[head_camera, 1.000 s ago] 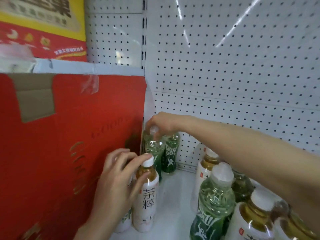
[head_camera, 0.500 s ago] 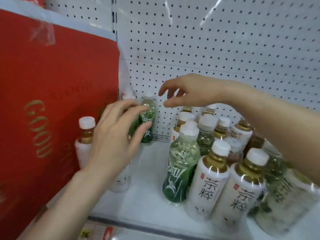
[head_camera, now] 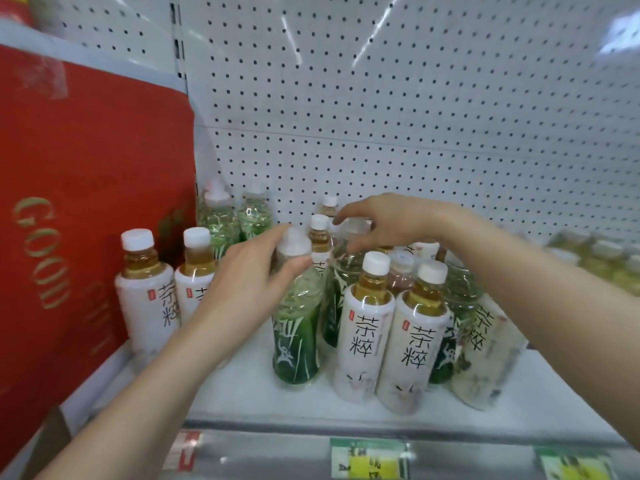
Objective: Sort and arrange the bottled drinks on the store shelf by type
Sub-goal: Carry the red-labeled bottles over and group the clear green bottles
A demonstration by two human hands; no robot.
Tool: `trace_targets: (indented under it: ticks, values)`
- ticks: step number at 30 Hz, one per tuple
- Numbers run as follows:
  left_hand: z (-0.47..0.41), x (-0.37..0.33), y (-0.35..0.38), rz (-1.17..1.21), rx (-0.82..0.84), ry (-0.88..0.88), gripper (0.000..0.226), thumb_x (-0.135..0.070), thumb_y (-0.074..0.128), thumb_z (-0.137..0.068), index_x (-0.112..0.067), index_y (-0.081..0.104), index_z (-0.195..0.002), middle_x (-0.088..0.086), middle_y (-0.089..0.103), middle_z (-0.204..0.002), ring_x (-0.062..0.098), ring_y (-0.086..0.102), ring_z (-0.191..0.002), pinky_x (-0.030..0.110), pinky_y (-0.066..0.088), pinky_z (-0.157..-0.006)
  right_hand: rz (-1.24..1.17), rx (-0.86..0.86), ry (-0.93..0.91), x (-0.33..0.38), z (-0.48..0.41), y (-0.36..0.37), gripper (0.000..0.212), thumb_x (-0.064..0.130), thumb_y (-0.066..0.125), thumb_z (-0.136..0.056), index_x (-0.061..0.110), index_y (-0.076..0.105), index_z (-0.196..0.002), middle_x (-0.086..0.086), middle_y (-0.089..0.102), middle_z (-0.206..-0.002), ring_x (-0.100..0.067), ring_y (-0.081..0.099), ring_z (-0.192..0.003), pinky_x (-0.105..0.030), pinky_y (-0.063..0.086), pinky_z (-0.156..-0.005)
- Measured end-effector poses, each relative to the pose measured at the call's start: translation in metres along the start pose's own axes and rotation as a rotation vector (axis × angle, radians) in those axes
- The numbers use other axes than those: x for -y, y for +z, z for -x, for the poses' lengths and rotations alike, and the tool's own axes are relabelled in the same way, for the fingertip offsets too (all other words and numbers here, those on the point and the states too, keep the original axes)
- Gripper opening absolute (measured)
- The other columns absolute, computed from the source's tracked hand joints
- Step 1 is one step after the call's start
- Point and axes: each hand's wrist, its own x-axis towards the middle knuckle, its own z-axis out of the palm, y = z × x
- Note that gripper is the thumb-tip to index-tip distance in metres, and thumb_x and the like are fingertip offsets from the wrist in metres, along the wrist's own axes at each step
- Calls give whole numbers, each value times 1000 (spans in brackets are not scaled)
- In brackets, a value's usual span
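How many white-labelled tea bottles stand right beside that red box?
2: one white-labelled amber tea bottle nearest the red cardboard box, the second right of it, partly behind the left hand. More may be hidden.

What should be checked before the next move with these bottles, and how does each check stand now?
1. Left hand grip on front green bottle: thumb and fingers flank its neck; closure cannot tell.
2. Right hand grip: fingers curl over a bottle behind; cannot tell.
3. Front green bottle upright: ok.
4. Types separated: not ok; white-label tea bottles stand mixed among green ones.
5. Bare shelf left of it, toward the back-left green bottles: ok.
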Motion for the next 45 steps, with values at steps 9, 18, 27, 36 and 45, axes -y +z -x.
trace_targets:
  ticks: [9, 18, 27, 36, 45]
  values:
    - [37, 20, -49, -12, -131, -107, 29, -49, 63, -84, -40, 60, -112, -25, 69, -93, -5, 64, -90, 30, 52, -77, 7, 35, -203, 46, -53, -5, 39, 42, 77, -80, 34, 63, -116, 18, 62, -86, -13, 71, -75, -26, 48, -70]
    - [40, 36, -64, 55, -155, -157, 32, -50, 65, -83, -40, 60, -113, -30, 68, -95, -11, 65, -88, 36, 55, -84, -59, 22, -256, 96, -111, -5, 53, 41, 76, -82, 20, 59, -128, 20, 49, -74, -14, 70, -74, -27, 51, -71]
    - [38, 41, -62, 100, -162, -141, 42, -58, 56, -78, -39, 59, -115, -28, 70, -96, -9, 67, -90, 38, 56, -87, -111, 205, -258, 88, -135, -26, 36, 55, 78, -73, 32, 68, -98, 16, 67, -88, -14, 67, -88, -28, 48, -85]
    - [33, 42, -54, 165, -150, -121, 37, -55, 60, -77, -36, 62, -109, -25, 70, -97, -8, 66, -90, 27, 54, -82, 37, 231, -179, 58, -137, -9, 39, 23, 75, -84, 29, 62, -119, 5, 63, -124, -16, 64, -106, -26, 47, -77]
    - [31, 42, -52, 192, -144, -126, 39, -52, 59, -76, -34, 63, -110, -28, 69, -98, -11, 65, -92, 26, 55, -85, 92, 381, -101, 44, -80, -14, 19, 36, 76, -83, 31, 58, -89, 5, 76, -90, -7, 73, -77, -32, 49, -85]
